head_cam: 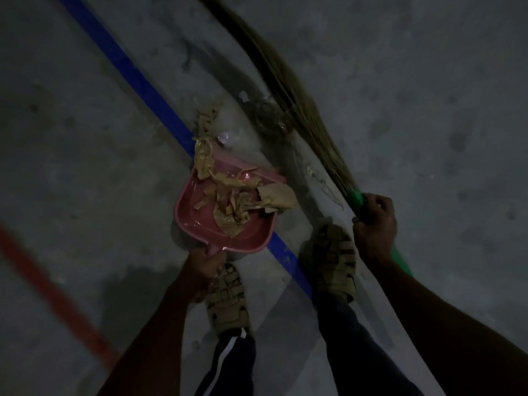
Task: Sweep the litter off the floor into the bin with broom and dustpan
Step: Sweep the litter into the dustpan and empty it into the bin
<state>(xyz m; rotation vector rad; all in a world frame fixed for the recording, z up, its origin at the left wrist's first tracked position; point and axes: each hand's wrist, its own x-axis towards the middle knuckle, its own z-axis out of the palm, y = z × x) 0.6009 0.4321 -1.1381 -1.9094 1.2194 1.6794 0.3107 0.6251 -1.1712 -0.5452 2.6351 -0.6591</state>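
Note:
A pink dustpan (188,207) lies on the concrete floor over a blue line, holding brown paper scraps (228,204). My left hand (204,265) grips its short handle at the near end. More brown scraps (204,117) and a crumpled clear plastic piece (227,137) lie on the floor just beyond the pan's open lip. My right hand (374,221) grips the green handle of a grass broom (303,110), whose long straw bristles stretch away up and to the left, right of the litter. No bin is in view.
A blue floor line (125,72) runs diagonally under the dustpan, and a red line (43,284) crosses at the lower left. My two sandalled feet (333,258) stand just behind the pan. The lighting is dim.

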